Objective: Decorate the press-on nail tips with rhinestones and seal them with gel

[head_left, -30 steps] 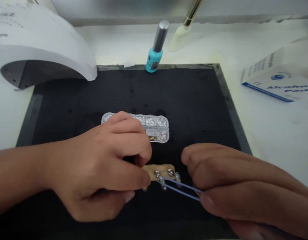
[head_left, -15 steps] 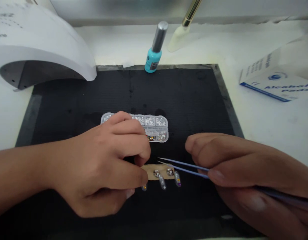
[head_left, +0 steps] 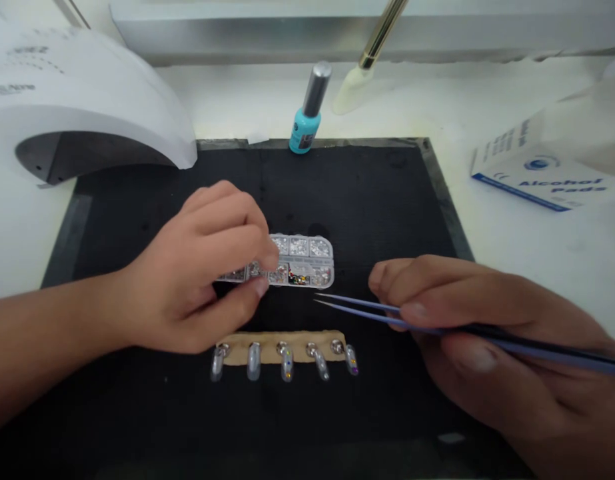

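Observation:
My left hand [head_left: 202, 273] is over the left part of a clear compartment case [head_left: 307, 261], its thumb and fingertips curled toward each other at the case's front edge, with a gap between them. The case holds silvery bits and, in one section, multicoloured ones. In my right hand [head_left: 467, 327] is a pair of blue tweezers [head_left: 357, 309], tips pointing left and slightly apart, just in front of the case. Nearer me lies a beige strip [head_left: 302, 343] bearing several silvery nail tips [head_left: 287, 363], some with coloured gems.
A white arched lamp [head_left: 112, 87] stands at the back left. Behind the black mat [head_left: 362, 193] are a turquoise bottle [head_left: 305, 127] and a brush [head_left: 354, 83]. An alcohol pads box [head_left: 547, 167] sits at the right.
My left hand has moved back and left from the beige strip to the case, uncovering the whole row of nail tips. The tweezers have shifted slightly away from the strip toward the case.

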The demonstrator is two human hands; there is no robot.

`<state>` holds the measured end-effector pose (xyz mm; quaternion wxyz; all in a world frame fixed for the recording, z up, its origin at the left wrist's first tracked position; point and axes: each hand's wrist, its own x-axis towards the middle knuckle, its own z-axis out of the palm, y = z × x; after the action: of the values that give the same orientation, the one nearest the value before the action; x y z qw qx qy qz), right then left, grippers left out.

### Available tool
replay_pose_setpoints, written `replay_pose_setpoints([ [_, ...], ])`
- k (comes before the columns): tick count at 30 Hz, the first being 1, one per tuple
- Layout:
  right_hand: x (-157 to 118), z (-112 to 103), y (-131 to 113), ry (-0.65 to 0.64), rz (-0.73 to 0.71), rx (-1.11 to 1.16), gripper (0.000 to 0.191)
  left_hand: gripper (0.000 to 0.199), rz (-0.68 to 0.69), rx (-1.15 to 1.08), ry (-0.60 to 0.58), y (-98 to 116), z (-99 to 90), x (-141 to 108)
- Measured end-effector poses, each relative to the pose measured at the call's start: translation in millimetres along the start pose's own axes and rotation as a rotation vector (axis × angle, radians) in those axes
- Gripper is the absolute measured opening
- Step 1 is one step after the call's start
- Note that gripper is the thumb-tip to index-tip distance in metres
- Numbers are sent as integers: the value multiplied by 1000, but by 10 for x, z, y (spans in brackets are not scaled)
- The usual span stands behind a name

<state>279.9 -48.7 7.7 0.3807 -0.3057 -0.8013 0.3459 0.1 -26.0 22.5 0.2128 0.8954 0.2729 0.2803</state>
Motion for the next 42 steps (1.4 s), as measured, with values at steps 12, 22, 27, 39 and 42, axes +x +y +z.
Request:
replay_pose_setpoints([
  [12,26,127,-8,131,11,220,22,33,-20,53,-237,-118,54,43],
  [22,-48,114,-21,240,139,272,17,30,79,315,-340,-69,73,49],
  [27,-29,82,61,171,54,290,20,32,96,281,-339,-99,85,30],
  [39,133,200,27,300,41,409,12,33,119,363,-272,-102,68,54],
  [42,121,212,99,285,-5,402,13,35,84,387,-297,-93,19,59],
])
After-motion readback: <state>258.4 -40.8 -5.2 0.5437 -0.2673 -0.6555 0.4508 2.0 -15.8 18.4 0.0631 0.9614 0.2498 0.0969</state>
